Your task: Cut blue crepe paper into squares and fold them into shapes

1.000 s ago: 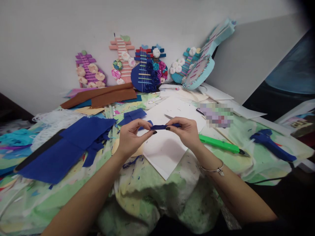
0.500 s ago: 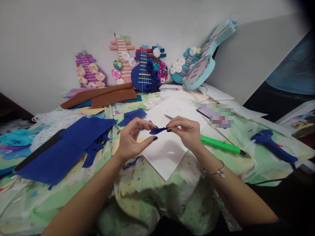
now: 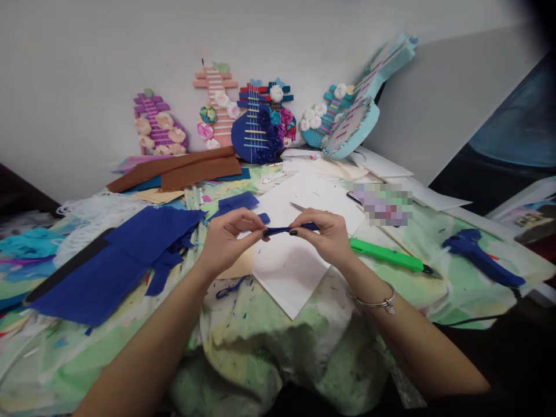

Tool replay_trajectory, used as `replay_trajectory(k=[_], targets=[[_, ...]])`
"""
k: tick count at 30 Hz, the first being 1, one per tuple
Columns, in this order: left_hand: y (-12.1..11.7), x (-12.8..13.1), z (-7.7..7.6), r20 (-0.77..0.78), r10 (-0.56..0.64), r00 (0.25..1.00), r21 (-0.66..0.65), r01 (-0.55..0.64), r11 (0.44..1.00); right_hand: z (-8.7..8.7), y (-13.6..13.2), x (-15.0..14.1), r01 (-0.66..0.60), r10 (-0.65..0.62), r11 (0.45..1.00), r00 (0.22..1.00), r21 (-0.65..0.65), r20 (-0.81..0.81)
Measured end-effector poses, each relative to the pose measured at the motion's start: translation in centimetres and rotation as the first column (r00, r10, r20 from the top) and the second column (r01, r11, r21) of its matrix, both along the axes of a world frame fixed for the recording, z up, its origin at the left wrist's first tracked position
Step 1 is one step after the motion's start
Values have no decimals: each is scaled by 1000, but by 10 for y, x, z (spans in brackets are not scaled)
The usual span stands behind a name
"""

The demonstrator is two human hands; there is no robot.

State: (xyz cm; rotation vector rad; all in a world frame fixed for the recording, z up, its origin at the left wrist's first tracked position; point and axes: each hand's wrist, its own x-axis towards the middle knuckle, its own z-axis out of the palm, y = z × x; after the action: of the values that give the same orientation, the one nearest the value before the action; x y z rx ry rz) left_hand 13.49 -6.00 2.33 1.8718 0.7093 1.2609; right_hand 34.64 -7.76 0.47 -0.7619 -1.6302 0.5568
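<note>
A short dark blue felt strip [image 3: 282, 230] is stretched between my two hands above a white sheet of paper [image 3: 299, 243]. My left hand [image 3: 228, 240] pinches its left end with thumb and fingers closed. My right hand [image 3: 328, 234] pinches the right end, fingers curled around it. Both hands hover just over the table, near its middle.
A green utility knife [image 3: 388, 255] lies right of my right hand, a blue glue gun [image 3: 478, 255] farther right. Blue felt sheets [image 3: 121, 255] lie at left, brown felt [image 3: 182, 168] behind. Several felt guitars [image 3: 260, 121] lean on the wall. A phone [image 3: 382, 202] lies beyond the paper.
Half a second ago my left hand had let go of the strip with fingers apart. Now it has closed on the strip's left end again, and the strip is pulled straight.
</note>
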Motion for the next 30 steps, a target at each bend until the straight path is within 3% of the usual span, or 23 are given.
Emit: replay_trajectory(k=[9,14,20,30], targets=[[-1,1,-2,25,-16,1000,55,15,998,-2,2,1,37,-36,990,999,-137,9],[1,6,-9,54,47,997,47,-49,998,-3,3,1,24,-24,985,1000,-171,-3],[3,6,-9,58,94,994,-40,-91,995,-3,2,1,9,-10,984,1000,-176,-2],[6,4,-5,54,76,996,-229,-62,972,-4,5,1,36,-31,988,999,-152,33]])
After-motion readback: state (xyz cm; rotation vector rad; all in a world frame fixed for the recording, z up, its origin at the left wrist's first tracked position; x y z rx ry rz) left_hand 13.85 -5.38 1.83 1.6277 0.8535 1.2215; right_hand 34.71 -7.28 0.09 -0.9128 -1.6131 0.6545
